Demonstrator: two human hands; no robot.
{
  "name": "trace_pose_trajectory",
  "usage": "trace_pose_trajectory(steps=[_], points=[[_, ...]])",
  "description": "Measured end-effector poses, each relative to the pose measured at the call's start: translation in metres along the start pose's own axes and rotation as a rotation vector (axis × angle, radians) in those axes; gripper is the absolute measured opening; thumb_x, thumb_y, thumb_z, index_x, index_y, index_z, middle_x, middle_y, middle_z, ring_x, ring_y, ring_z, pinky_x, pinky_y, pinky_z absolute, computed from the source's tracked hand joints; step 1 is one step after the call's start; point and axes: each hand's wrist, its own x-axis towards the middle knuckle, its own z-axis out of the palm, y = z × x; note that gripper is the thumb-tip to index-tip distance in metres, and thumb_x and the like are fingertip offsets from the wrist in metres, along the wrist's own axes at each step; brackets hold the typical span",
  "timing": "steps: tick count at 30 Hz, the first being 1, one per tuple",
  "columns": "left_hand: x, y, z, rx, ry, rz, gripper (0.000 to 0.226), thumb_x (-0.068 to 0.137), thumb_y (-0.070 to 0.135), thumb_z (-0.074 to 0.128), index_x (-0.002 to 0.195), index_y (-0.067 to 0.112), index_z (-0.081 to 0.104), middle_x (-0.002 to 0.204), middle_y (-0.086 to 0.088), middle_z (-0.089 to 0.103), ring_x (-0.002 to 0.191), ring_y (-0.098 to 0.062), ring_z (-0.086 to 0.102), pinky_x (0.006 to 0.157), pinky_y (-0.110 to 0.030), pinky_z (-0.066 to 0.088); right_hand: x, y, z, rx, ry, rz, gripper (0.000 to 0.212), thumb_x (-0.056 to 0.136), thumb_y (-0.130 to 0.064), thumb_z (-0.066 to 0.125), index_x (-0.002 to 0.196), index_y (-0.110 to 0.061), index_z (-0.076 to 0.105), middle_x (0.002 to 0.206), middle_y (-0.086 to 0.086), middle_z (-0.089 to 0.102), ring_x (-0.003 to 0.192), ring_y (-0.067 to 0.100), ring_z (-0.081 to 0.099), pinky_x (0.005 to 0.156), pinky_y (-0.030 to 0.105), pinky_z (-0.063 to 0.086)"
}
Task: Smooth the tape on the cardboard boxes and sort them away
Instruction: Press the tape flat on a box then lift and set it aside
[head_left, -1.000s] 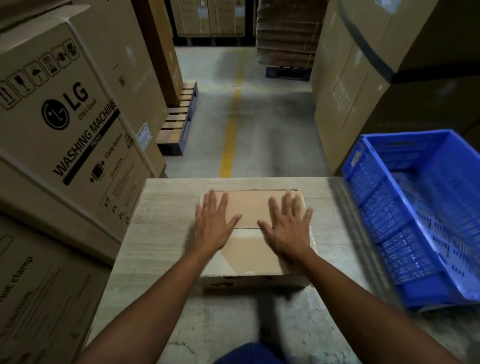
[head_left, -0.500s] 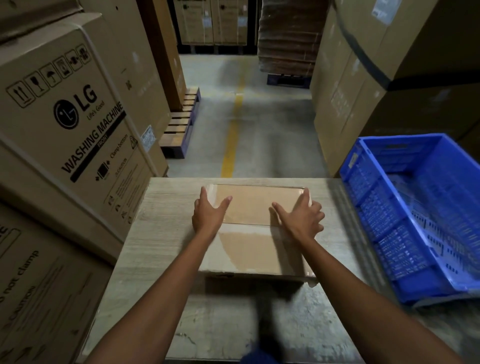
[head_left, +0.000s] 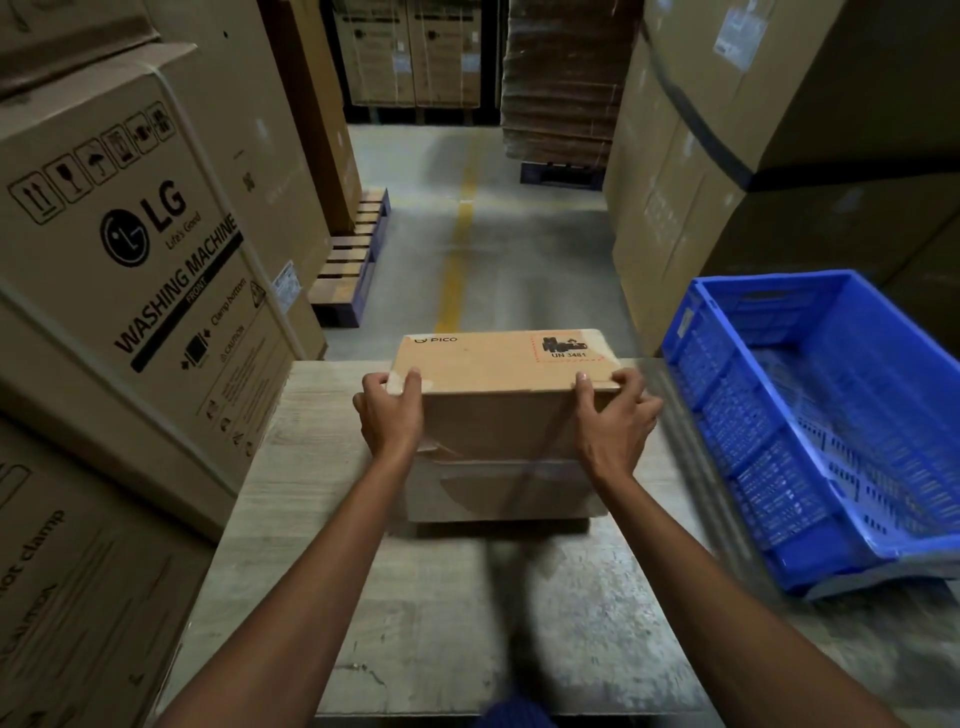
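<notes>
Left hand (head_left: 389, 415): arm stretched forward, grip curled round the upper left corner of the cardboard box (head_left: 501, 415).
Right hand (head_left: 615, 423): arm stretched forward, grip curled round the upper right corner, thumb tip on the top edge.
Box position: held between the 2 hands over the middle of the bench (head_left: 291, 467), left of the blue crate (head_left: 779, 415).
Box look: brown, with glossy clear tape (head_left: 493, 465) across the near face; the far face shows "PICO" and a "UN 3481" label.
</notes>
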Motion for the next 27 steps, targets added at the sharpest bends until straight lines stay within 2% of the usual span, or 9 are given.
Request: trace_pose_trajectory(steps=[5,10,13,16,17,19,20,22,27], points=[[-0.029,-0.025,-0.011,-0.048,0.03,0.084,0.038,0.095,0.036,0.064,0.122,0.012,0.052,0.117,-0.004,0.047,0.095,-0.019,0.049,0.077,-0.031,0.039,-0.024,0.022,-0.007,0.045,0.032,-0.009,0.045,0.091,-0.042,0.067,0.119,-0.017,0.043,0.126,0.014,0.039,0.114,0.03,0.048,0.081,0.034,0.045],[-0.047,-0.056,-0.026,-0.101,0.042,0.154,0.032,0.095,0.028,0.066,0.119,0.011,0.054,0.116,-0.005,0.051,0.096,-0.018,0.051,0.073,-0.026,0.038,-0.054,0.045,-0.01,0.074,0.061,-0.059,0.044,0.088,-0.037,0.069,0.116,-0.018,0.041,0.119,0.002,0.034,0.11,0.03,0.051,0.08,0.037,0.051],[-0.048,-0.069,-0.032,-0.075,0.018,0.212,0.031,0.095,0.028,0.065,0.119,0.013,0.053,0.119,-0.008,0.054,0.099,-0.02,0.055,0.075,-0.026,0.041,-0.062,0.053,-0.012,0.05,0.054,-0.073,0.044,0.088,-0.033,0.072,0.114,-0.013,0.043,0.119,0.007,0.039,0.107,0.027,0.05,0.077,0.035,0.048],[-0.05,-0.068,-0.037,0.031,-0.021,0.238,0.036,0.097,0.029,0.062,0.124,0.009,0.051,0.122,-0.009,0.052,0.097,-0.019,0.054,0.066,-0.009,0.039,-0.062,0.057,-0.019,-0.015,0.008,-0.11,0.042,0.088,-0.041,0.068,0.11,-0.016,0.043,0.115,0.005,0.04,0.102,0.025,0.051,0.072,0.033,0.044],[-0.051,-0.066,-0.039,0.067,-0.022,0.266,0.038,0.097,0.028,0.062,0.127,0.007,0.05,0.124,-0.01,0.05,0.098,-0.02,0.054,0.068,-0.01,0.042,-0.063,0.057,-0.022,-0.043,-0.003,-0.128,0.041,0.089,-0.044,0.065,0.11,-0.016,0.043,0.115,0.005,0.041,0.103,0.025,0.051,0.073,0.034,0.045],[-0.052,-0.068,-0.042,0.18,0.029,0.455,0.041,0.096,0.022,0.063,0.13,0.005,0.05,0.128,-0.013,0.047,0.109,-0.025,0.053,0.082,-0.03,0.052,-0.065,0.056,-0.025,-0.146,0.022,-0.218,0.037,0.091,-0.045,0.06,0.11,-0.015,0.048,0.121,0.008,0.045,0.113,0.027,0.049,0.092,0.047,0.047],[-0.051,-0.07,-0.043,0.24,0.051,0.597,0.041,0.094,0.019,0.063,0.13,0.005,0.051,0.13,-0.013,0.047,0.114,-0.027,0.051,0.088,-0.04,0.053,-0.065,0.056,-0.024,-0.219,0.045,-0.298,0.033,0.092,-0.04,0.059,0.11,-0.014,0.052,0.127,0.011,0.047,0.122,0.029,0.047,0.108,0.055,0.036],[-0.053,-0.075,-0.041,0.306,0.02,0.842,0.036,0.093,0.016,0.059,0.127,0.007,0.055,0.131,-0.013,0.049,0.122,-0.03,0.05,0.096,-0.049,0.051,-0.065,0.051,-0.022,-0.333,0.032,-0.491,0.024,0.093,-0.028,0.061,0.11,-0.012,0.057,0.139,0.013,0.049,0.137,0.031,0.042,0.12,0.055,0.009],[-0.081,-0.078,-0.023,0.55,-0.178,0.986,0.044,0.095,0.035,0.048,0.131,0.013,0.061,0.14,-0.013,0.055,0.136,-0.032,0.046,0.11,-0.052,0.036,-0.073,0.04,-0.004,-0.293,-0.214,-0.895,0.029,0.095,-0.029,0.054,0.11,-0.01,0.07,0.127,0.009,0.068,0.126,0.031,0.059,0.107,0.051,0.043]])
